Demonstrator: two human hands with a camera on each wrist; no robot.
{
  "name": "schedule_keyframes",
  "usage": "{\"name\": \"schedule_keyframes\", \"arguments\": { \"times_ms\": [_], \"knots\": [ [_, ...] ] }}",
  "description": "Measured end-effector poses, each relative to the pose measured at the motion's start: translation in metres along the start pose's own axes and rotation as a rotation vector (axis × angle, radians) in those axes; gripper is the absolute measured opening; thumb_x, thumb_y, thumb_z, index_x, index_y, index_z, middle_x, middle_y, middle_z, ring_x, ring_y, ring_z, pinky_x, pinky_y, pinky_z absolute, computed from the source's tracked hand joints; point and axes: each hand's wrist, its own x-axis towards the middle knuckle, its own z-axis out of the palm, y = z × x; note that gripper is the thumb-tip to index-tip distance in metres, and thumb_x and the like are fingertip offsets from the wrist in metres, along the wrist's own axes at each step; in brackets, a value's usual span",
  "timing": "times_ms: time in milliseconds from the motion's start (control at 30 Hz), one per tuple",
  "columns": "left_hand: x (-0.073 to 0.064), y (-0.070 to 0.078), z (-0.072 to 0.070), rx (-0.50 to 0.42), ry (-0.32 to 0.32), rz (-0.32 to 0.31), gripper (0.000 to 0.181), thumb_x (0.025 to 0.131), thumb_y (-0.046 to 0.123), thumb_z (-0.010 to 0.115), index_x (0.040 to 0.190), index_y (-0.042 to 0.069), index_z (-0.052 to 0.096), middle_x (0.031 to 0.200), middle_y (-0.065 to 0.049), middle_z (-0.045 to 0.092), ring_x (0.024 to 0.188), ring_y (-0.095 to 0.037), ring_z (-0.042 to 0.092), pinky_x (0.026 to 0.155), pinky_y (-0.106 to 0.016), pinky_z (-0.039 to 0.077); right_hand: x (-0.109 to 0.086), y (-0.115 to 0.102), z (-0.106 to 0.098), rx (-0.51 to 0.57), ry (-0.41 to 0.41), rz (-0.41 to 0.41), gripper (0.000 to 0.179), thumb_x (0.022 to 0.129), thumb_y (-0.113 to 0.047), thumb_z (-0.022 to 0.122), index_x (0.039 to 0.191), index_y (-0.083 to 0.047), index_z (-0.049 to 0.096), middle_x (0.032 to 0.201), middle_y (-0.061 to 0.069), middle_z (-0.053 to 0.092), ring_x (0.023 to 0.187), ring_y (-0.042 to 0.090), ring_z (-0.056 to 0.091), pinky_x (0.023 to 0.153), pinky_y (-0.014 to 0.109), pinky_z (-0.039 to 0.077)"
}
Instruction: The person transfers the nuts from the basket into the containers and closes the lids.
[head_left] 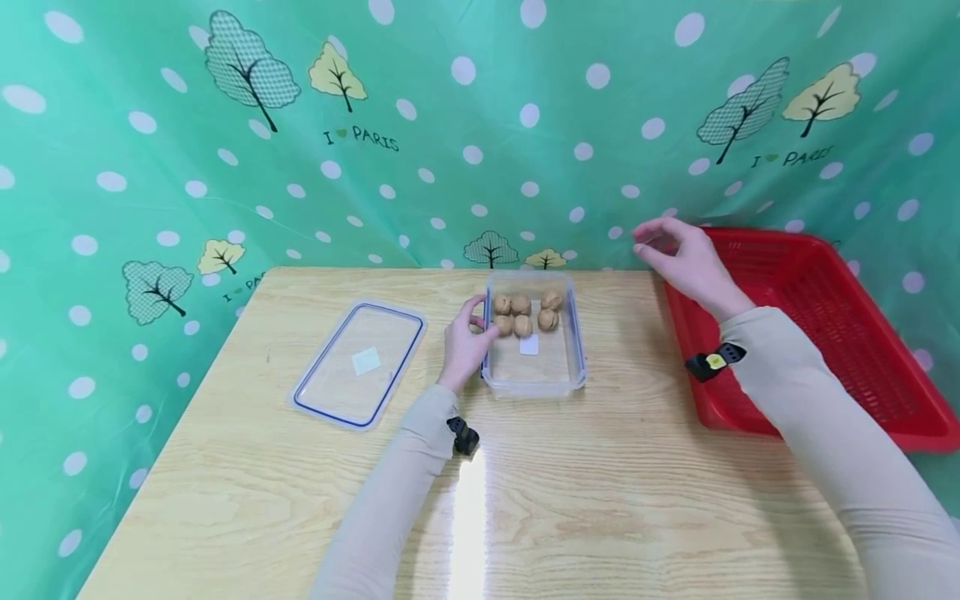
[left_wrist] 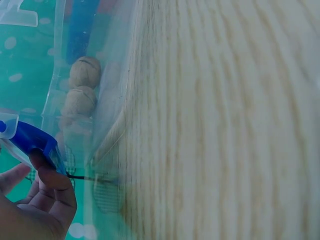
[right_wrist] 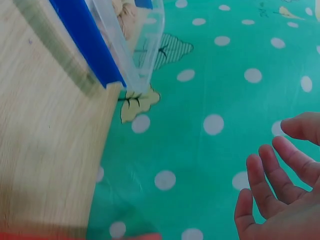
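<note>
A clear plastic food container [head_left: 534,388] with blue side clips stands near the table's back edge. Several walnuts [head_left: 522,326] sit in its far half, with a pale label at the bottom. My left hand [head_left: 462,346] grips the container's left side; in the left wrist view, curled fingers [left_wrist: 61,192] hold a blue clip flap [left_wrist: 37,137]. Over the back left corner of the red basket [head_left: 765,237] hovers my right hand [head_left: 693,265], thumb and fingers apart. Nothing shows between these fingers [right_wrist: 280,175] in the right wrist view.
A clear lid [head_left: 337,392] with a blue seal lies flat left of the container. The basket takes up the table's right side, its inside partly hidden by my right arm. A green polka-dot cloth [head_left: 450,150] hangs behind the wooden table [head_left: 570,492].
</note>
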Motion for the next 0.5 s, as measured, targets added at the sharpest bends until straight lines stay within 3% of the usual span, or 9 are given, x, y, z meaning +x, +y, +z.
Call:
{"name": "schedule_keyframes", "arguments": {
  "times_ms": [300,500],
  "knots": [
    [0.000,0.000,0.000,-0.001,-0.003,-0.003,0.061,0.082,0.008,0.064,0.141,0.014,0.049,0.092,-0.008,0.059,0.071,-0.019,0.055,0.056,-0.027,0.049,0.001,0.020,-0.023,-0.058,-0.023,0.067,0.045,0.096,-0.031,0.058,0.132,-0.006,0.051,0.126,0.013,0.051,0.109,0.027,0.046,0.077,0.023,0.044],
    [0.002,-0.001,0.001,0.004,-0.010,-0.008,0.062,0.082,0.008,0.064,0.142,0.015,0.048,0.093,-0.007,0.058,0.071,-0.018,0.054,0.056,-0.027,0.049,0.000,0.041,-0.037,-0.097,-0.019,0.090,0.046,0.095,-0.028,0.060,0.134,-0.006,0.050,0.128,0.016,0.051,0.109,0.030,0.046,0.072,0.016,0.043]
  ]
}}
